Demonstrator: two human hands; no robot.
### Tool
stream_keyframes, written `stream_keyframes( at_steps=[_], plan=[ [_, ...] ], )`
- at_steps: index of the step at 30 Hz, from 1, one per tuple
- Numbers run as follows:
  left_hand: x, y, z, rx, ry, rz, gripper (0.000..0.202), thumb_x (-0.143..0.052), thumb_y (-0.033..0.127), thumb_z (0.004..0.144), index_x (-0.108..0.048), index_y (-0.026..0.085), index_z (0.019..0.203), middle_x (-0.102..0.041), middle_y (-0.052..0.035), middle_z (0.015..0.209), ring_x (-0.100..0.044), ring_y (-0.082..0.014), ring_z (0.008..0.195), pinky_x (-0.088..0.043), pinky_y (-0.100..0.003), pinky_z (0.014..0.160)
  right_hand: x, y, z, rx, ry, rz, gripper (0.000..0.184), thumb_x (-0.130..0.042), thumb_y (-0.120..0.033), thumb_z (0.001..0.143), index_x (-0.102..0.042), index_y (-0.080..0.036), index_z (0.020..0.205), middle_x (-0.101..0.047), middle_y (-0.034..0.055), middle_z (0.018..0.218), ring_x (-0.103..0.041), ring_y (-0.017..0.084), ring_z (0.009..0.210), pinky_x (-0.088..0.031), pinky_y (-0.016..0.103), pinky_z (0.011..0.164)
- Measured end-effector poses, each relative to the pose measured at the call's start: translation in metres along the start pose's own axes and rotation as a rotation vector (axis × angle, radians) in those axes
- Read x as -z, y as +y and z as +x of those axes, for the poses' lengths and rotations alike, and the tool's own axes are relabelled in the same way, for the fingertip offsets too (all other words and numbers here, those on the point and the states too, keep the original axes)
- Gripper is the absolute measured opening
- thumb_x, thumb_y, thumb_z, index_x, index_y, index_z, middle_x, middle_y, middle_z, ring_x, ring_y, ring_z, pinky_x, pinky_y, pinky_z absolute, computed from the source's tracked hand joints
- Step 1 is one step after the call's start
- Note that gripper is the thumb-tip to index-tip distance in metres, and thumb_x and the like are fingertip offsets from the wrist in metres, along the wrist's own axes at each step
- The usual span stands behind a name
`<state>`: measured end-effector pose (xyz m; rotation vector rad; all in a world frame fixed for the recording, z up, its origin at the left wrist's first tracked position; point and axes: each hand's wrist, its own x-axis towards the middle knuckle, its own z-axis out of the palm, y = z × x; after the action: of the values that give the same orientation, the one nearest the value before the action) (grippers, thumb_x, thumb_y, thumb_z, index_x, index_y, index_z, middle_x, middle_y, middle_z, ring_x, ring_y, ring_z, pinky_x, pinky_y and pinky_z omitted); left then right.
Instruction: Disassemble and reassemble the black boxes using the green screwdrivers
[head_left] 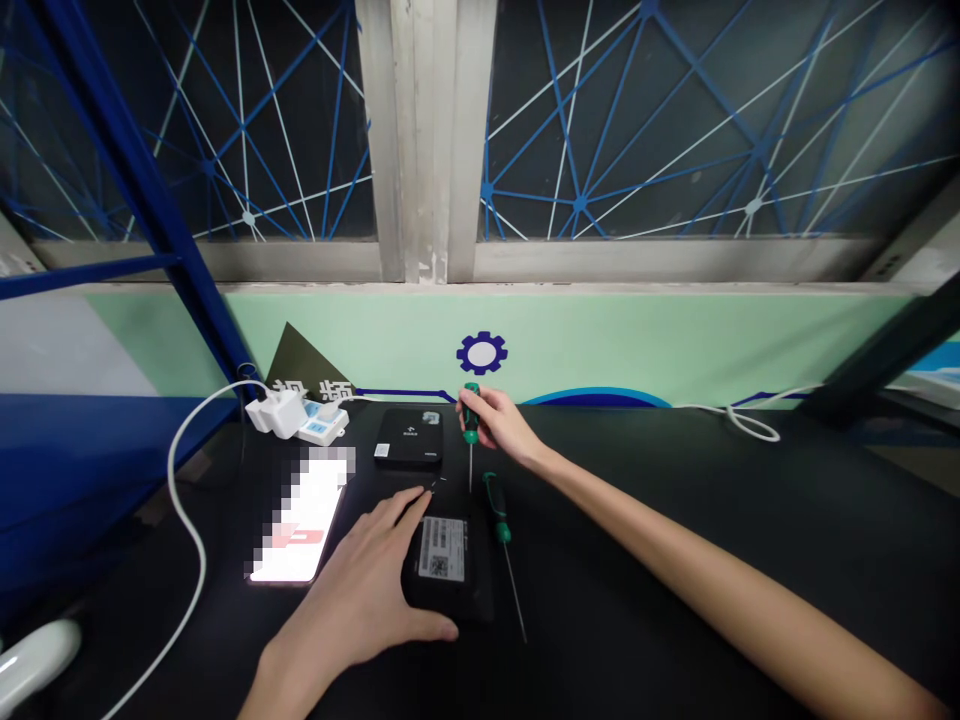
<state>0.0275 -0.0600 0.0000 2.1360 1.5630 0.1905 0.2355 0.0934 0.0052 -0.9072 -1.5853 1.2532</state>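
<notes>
A black set-top box [472,575] lies on the dark table with its white-labelled side up. My left hand [375,575] braces it from the left, thumb along the near edge and fingers by the far left corner. In my right hand [491,420] is a green-and-black screwdriver [471,425], gripped by its handle and held upright. Its shaft points down at the box's far right corner; whether the tip touches is not clear. A second green-handled screwdriver [497,510] lies just right of the box. Tiny metal pieces, perhaps screws [438,482], lie beyond my left fingertips.
Another black box [409,437] sits farther back. A phone with a bright screen [304,520] lies to the left, near a white power strip [322,425] with a plugged-in adapter [277,412]. A white cable [196,540] curves down the left side. The wall closes off the back.
</notes>
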Motion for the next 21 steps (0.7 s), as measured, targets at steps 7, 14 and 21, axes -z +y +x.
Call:
stream_keyframes(
  at_steps=[7,14,21],
  plan=[
    [-0.001,0.000,0.003,-0.008,-0.009,-0.033,0.117,-0.079,0.062,0.062,-0.021,0.030,0.159,-0.020,-0.0051,0.166,-0.018,-0.0406,0.150,-0.025,-0.059,0.119,0.016,-0.004,0.003,-0.028,-0.173,-0.081,0.037,-0.067,-0.051,0.087,-0.056,-0.016,0.080,-0.066,0.0017,0.069,-0.052,0.006,0.040,-0.044,0.019,0.039],
    [-0.003,-0.001,0.003,0.004,0.013,-0.037,0.117,-0.082,0.059,0.059,-0.027,0.030,0.157,-0.025,-0.0052,0.164,-0.022,-0.0384,0.150,-0.027,-0.054,0.120,0.025,0.013,0.010,-0.343,-0.086,-0.026,0.025,-0.063,-0.038,0.095,-0.057,-0.015,0.090,-0.067,0.0041,0.066,-0.056,0.009,0.045,-0.053,0.019,0.044],
    [-0.005,-0.002,0.003,-0.030,0.051,-0.046,0.115,-0.082,0.060,0.059,-0.029,0.031,0.156,-0.029,-0.0058,0.161,-0.025,-0.0409,0.148,-0.030,-0.055,0.118,0.023,0.028,0.011,-0.400,-0.007,-0.036,0.017,-0.058,-0.030,0.099,-0.047,-0.017,0.098,-0.061,-0.0010,0.053,-0.053,0.010,0.041,-0.048,0.018,0.040]
  ],
)
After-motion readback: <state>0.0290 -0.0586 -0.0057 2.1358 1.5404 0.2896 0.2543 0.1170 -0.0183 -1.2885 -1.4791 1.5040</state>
